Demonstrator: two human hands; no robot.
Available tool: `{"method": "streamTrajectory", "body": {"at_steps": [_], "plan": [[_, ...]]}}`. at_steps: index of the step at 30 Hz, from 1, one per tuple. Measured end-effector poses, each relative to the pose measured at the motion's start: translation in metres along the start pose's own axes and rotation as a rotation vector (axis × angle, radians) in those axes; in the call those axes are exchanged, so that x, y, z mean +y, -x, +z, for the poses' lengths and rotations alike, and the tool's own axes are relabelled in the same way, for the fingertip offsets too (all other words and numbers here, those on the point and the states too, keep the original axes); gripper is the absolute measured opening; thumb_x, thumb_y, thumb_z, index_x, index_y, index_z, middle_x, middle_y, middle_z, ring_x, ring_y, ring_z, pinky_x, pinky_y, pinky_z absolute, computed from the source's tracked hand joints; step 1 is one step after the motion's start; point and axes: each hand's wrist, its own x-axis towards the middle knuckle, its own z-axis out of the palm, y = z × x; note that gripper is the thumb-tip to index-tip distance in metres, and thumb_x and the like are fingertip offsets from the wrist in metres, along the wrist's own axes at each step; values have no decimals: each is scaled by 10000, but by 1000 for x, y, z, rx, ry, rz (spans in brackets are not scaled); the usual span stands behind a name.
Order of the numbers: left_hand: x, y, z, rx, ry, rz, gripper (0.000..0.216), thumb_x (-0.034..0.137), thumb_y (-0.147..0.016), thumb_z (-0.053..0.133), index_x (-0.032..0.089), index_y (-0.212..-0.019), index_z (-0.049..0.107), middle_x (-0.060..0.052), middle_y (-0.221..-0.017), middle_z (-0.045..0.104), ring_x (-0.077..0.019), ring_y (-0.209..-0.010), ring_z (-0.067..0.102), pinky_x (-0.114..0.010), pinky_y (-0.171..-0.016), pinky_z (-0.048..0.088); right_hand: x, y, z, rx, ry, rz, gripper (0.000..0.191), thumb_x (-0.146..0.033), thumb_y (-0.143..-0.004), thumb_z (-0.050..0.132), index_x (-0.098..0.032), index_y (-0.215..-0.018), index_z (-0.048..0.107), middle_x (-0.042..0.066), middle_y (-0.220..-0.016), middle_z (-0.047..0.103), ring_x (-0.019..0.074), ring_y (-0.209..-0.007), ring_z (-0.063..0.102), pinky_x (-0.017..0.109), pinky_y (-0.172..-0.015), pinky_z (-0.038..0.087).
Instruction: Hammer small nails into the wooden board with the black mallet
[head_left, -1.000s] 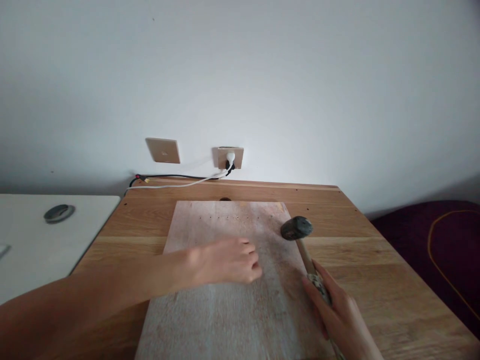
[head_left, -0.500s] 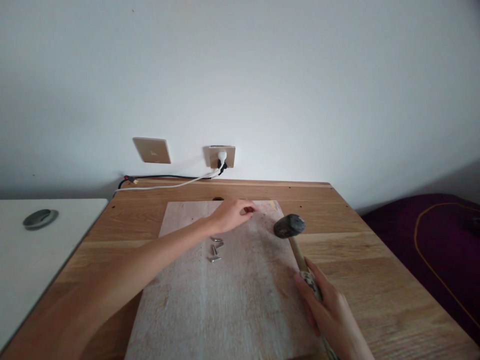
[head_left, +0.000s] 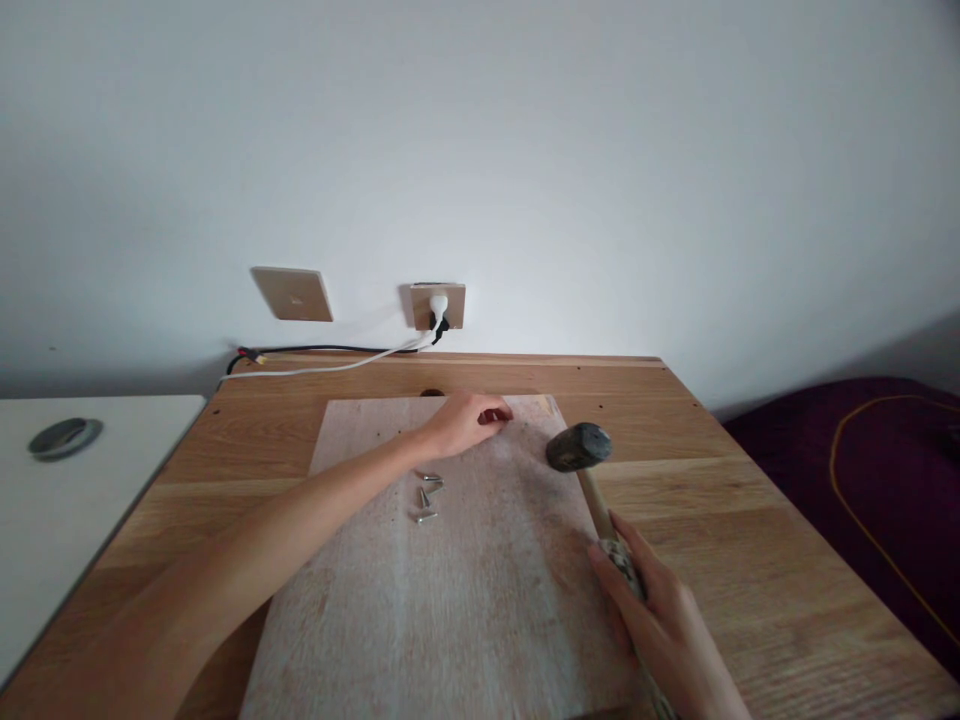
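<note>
My right hand (head_left: 664, 610) is wrapped around the handle of a mallet (head_left: 579, 447) with a black head. The head is raised over the right edge of a pale wooden board (head_left: 442, 610). Near the board's far edge, my left hand (head_left: 469, 422) has its fingers curled, thumb and fingertips brought together low over the wood. Whatever lies between those fingertips is too small to make out. Several silver screws (head_left: 427, 498) lie loose on the board, just nearer to me than the left wrist.
The board rests on a wooden table (head_left: 720, 520) against a white wall. A socket (head_left: 437, 306) holds a white plug, whose cable (head_left: 330, 369) runs left along the table's back. At left stands a white tabletop (head_left: 90, 520); at right is a dark purple cushion-like thing (head_left: 862, 470).
The view has shifted slightly, so the board and wall plates sit a little further left. Both hands keep nearly the same pose, and the mallet is still held up.
</note>
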Motion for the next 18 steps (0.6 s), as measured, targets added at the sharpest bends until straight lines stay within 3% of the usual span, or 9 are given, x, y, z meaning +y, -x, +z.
{"method": "streamTrajectory", "body": {"at_steps": [18], "plan": [[-2,4,-1,-1,-10,26,131,47,-848,699,158,-878,760,-33,-881,785,-160,-784,692,-266,-761,491,0,2,1,-26,-18,39,792,-691,-938,514,-116,-1481,552,-89,-422,477,182,-362,522,263,-401,408]]}}
